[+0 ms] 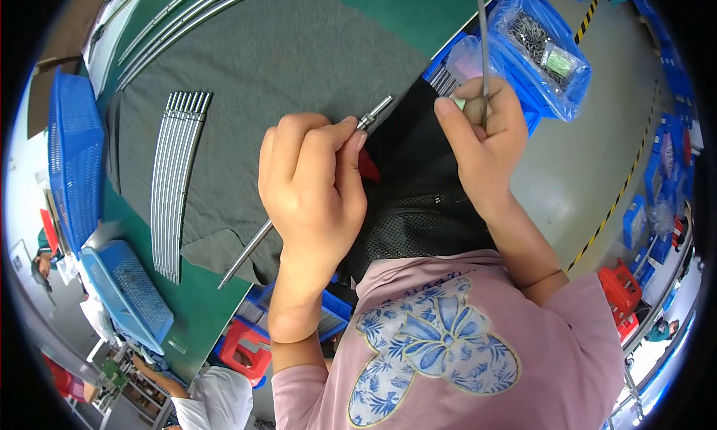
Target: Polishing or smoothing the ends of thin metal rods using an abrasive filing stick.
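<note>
Just off the hub, toward ten o'clock, the person's left hand point(314, 180) pinches a metal rod point(248, 252) near its stepped end between thumb and fingertips, the plain shaft trailing out to eight; whether the palm helps, I cannot tell. At two, the right hand point(489, 135) has its fingers curled around a thin flat strip point(484, 53), its free end pointing to twelve. That round shaft could turn or slip, I think, if the pinch slackened or something knocked the trailing end, and it might drop into the dark apron point(422, 169). A careless swing of the strip could scratch the stepped end. Over at nine, a row of rods point(176, 184) lies on grey cloth point(299, 57); a tug on that cloth could fan them apart. Between one and two, a blue bin point(520, 78) of small metal pieces could snag the strip on its plastic liner if the hand strayed.
</note>
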A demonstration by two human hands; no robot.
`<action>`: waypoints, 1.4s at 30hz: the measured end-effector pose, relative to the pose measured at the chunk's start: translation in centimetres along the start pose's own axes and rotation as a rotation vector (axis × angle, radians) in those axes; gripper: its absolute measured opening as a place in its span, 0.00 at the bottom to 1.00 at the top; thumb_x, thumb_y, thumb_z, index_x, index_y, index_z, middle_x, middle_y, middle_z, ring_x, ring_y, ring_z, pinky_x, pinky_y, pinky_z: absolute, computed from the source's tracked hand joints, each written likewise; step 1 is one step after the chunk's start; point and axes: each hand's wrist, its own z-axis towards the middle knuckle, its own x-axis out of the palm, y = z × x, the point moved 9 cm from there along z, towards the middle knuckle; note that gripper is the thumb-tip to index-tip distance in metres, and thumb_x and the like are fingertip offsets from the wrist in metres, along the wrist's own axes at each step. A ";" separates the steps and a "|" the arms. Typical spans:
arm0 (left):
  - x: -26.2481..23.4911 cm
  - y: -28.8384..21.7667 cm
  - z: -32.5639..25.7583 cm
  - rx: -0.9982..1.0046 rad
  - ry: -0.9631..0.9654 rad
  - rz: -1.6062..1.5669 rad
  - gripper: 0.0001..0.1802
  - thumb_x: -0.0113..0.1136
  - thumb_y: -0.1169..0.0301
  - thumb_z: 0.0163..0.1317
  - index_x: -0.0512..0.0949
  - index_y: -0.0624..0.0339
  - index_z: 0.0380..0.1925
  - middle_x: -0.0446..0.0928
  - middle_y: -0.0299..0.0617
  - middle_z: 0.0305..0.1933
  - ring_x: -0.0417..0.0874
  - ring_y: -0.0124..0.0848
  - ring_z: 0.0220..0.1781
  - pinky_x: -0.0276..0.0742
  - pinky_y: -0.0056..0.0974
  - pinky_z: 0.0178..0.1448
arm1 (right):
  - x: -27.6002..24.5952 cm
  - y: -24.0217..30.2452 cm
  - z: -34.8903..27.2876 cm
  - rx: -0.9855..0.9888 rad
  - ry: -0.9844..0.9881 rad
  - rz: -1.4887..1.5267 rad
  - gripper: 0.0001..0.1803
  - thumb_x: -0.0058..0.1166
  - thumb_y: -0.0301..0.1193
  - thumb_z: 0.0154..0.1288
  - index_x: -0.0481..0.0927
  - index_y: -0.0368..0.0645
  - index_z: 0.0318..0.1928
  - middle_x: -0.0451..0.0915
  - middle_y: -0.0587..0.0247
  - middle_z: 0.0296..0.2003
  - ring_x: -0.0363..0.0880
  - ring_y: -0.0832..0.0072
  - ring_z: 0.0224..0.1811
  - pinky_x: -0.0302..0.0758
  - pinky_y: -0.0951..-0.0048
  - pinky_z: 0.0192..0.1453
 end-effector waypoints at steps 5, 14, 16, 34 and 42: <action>-0.7 -0.2 0.1 -0.093 0.064 -0.112 0.08 0.66 0.81 0.48 0.79 0.63 0.29 0.73 0.43 0.29 0.73 0.39 0.29 0.68 0.38 0.33 | 4.8 1.7 -1.6 0.167 0.413 0.282 0.08 0.65 0.28 0.59 0.82 0.37 0.37 0.63 0.82 0.17 0.57 0.94 0.21 0.53 0.86 0.23; -1.3 -0.3 -0.5 -0.081 0.086 -0.115 0.11 0.69 0.80 0.44 0.79 0.62 0.30 0.73 0.42 0.28 0.74 0.37 0.28 0.69 0.37 0.31 | 5.7 1.5 -2.0 0.042 0.545 0.202 0.06 0.60 0.26 0.63 0.79 0.36 0.32 0.71 0.75 0.19 0.62 0.91 0.22 0.60 0.83 0.25; -1.6 -0.4 -0.4 -0.075 0.089 -0.127 0.12 0.69 0.80 0.44 0.80 0.62 0.30 0.73 0.42 0.28 0.75 0.37 0.27 0.69 0.37 0.31 | 5.5 1.9 -1.9 -0.003 0.561 0.199 0.05 0.59 0.26 0.64 0.78 0.36 0.33 0.71 0.74 0.19 0.63 0.91 0.22 0.61 0.83 0.25; -1.4 0.3 0.3 -0.051 -0.006 -0.186 0.10 0.66 0.80 0.43 0.77 0.61 0.28 0.74 0.43 0.29 0.76 0.43 0.31 0.71 0.42 0.33 | -1.3 -0.1 1.8 -0.069 0.033 -0.234 0.07 0.63 0.24 0.60 0.79 0.39 0.38 0.63 0.81 0.19 0.57 0.92 0.22 0.53 0.84 0.25; 0.2 1.0 -0.4 -0.100 -0.167 -0.095 0.07 0.65 0.72 0.33 0.79 0.60 0.16 0.76 0.44 0.28 0.80 0.42 0.36 0.78 0.42 0.34 | 0.4 2.7 4.4 -0.378 0.108 -0.349 0.17 0.52 0.29 0.69 0.78 0.37 0.55 0.63 0.78 0.20 0.53 0.89 0.20 0.48 0.83 0.22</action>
